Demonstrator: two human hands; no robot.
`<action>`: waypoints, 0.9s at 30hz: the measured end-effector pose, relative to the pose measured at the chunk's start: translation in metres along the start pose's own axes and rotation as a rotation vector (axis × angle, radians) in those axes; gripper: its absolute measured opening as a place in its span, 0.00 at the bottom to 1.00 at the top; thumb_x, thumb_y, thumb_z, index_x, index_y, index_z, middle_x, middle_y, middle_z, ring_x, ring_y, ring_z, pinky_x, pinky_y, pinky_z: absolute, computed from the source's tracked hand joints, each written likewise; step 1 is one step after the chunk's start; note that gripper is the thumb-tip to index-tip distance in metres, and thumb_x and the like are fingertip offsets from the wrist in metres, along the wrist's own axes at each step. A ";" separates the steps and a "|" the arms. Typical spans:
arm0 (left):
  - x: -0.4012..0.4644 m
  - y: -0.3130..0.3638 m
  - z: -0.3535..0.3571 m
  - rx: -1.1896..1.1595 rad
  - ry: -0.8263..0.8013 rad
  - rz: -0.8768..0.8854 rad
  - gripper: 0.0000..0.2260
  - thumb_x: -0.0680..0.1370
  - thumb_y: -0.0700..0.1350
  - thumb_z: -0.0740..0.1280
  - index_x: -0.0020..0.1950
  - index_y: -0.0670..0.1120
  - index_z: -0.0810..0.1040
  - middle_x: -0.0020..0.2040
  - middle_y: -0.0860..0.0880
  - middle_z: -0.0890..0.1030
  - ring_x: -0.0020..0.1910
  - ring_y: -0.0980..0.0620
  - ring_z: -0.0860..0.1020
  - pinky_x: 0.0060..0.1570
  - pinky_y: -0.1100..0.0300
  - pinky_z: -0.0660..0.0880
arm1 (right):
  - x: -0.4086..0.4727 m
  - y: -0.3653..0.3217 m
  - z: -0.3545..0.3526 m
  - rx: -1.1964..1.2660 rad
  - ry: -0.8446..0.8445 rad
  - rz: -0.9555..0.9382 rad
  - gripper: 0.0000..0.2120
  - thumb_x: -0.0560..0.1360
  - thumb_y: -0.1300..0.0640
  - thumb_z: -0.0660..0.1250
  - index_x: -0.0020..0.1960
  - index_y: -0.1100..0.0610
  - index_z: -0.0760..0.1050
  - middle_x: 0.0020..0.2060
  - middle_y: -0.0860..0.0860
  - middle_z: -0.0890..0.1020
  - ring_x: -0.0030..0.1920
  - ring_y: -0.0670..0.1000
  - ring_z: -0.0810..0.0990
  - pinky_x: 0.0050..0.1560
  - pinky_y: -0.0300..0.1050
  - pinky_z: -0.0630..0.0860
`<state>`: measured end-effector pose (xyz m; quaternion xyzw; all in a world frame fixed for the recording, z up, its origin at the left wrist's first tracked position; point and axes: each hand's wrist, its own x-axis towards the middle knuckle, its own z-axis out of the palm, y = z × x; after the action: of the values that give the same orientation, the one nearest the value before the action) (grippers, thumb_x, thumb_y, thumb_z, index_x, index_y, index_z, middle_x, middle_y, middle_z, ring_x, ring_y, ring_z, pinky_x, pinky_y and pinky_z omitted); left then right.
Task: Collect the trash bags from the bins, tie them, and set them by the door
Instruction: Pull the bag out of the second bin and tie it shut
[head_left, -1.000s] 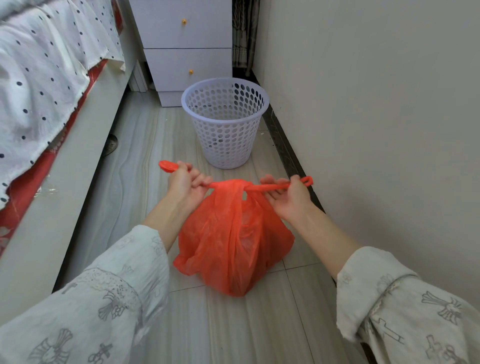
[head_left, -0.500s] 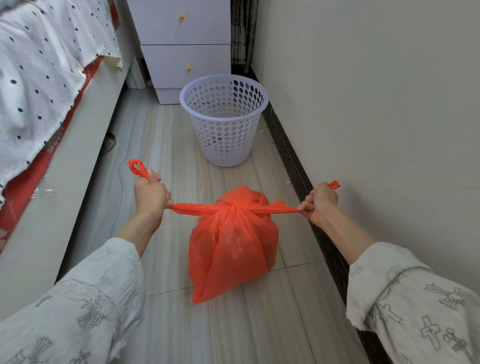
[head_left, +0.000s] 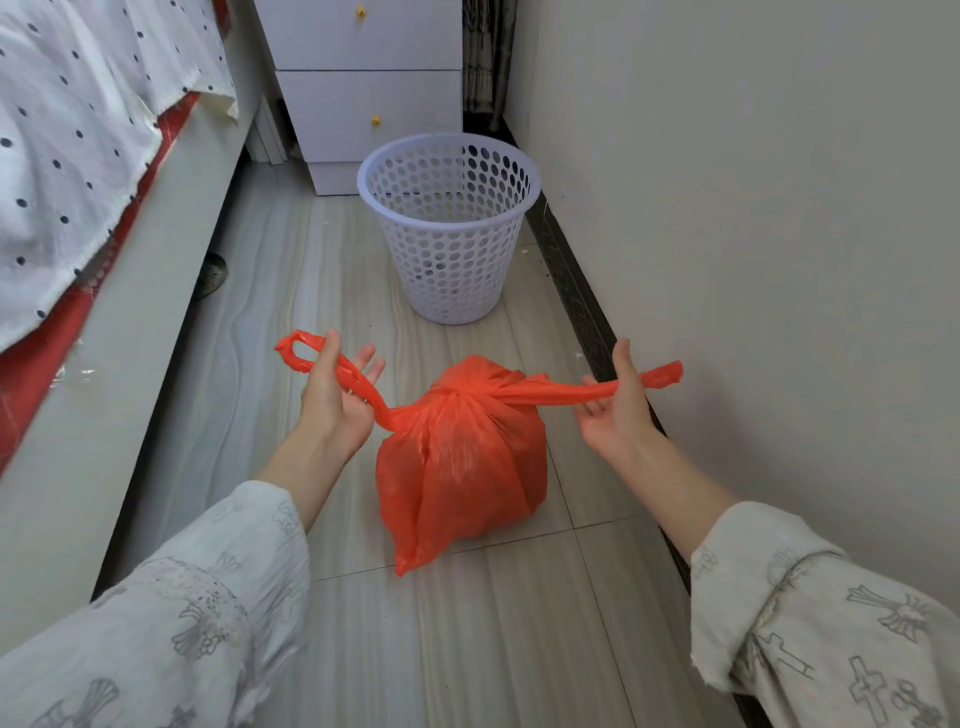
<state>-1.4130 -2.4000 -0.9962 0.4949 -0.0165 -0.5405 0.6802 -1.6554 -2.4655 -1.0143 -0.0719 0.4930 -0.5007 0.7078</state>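
One orange trash bag is seen on the tiled floor between bed and wall, with one perforated white bin beyond both hands. Its two handles are draped across the left hand and right hand, each grip loosened, fingers spread.

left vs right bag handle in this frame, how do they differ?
The left handle ends in an open loop beyond the left hand; the right handle ends in a flat strip past the right hand. The left one slopes up from the knot; the right one runs nearly level. Both are orange, leave the same knot on the trash bag, and lie across loosened fingers.
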 end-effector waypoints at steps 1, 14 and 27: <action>-0.001 -0.003 0.000 -0.001 0.013 -0.021 0.23 0.78 0.54 0.59 0.72 0.49 0.60 0.69 0.45 0.70 0.71 0.46 0.65 0.69 0.51 0.59 | -0.001 0.002 0.000 0.018 -0.014 0.021 0.40 0.70 0.41 0.68 0.73 0.59 0.58 0.65 0.60 0.72 0.62 0.57 0.76 0.65 0.51 0.73; 0.007 -0.030 -0.009 0.283 0.151 -0.180 0.17 0.81 0.47 0.54 0.61 0.37 0.71 0.59 0.38 0.77 0.49 0.45 0.78 0.41 0.60 0.75 | -0.016 0.046 0.041 -0.524 -0.171 -0.253 0.15 0.81 0.54 0.53 0.39 0.55 0.72 0.38 0.58 0.82 0.52 0.60 0.80 0.63 0.51 0.73; -0.065 -0.023 0.070 0.409 -0.459 -0.074 0.20 0.81 0.56 0.47 0.32 0.49 0.57 0.17 0.56 0.56 0.15 0.60 0.53 0.19 0.71 0.50 | 0.005 0.004 0.034 -0.080 0.043 -0.060 0.20 0.81 0.53 0.46 0.31 0.54 0.57 0.12 0.45 0.56 0.11 0.45 0.54 0.17 0.27 0.55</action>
<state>-1.4953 -2.3955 -0.9427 0.4869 -0.2603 -0.6480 0.5246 -1.6261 -2.4804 -1.0027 -0.1039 0.5253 -0.5031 0.6784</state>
